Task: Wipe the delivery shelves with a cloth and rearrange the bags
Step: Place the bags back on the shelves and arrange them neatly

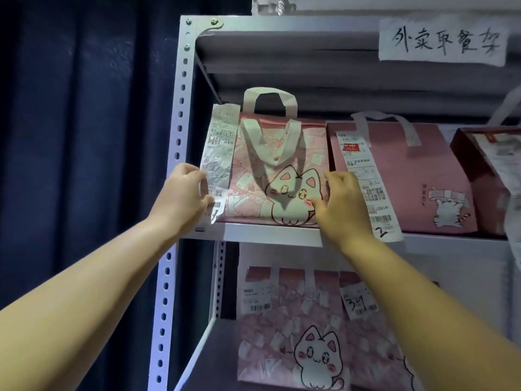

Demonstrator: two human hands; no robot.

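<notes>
At frame centre, on the upper shelf (267, 234), the cat bag (279, 176) is gripped at both sides: left hand (183, 193) over its receipt (218, 153), right hand (341, 204) beside the neighbouring pink bag (423, 170). To be slid upright, base flat; receipt not to be torn.

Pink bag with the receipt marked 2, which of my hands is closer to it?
Right. The right hand grips the right edge of the cat bag, just beside the pink bag; the left hand holds its left side, farther away.
</notes>
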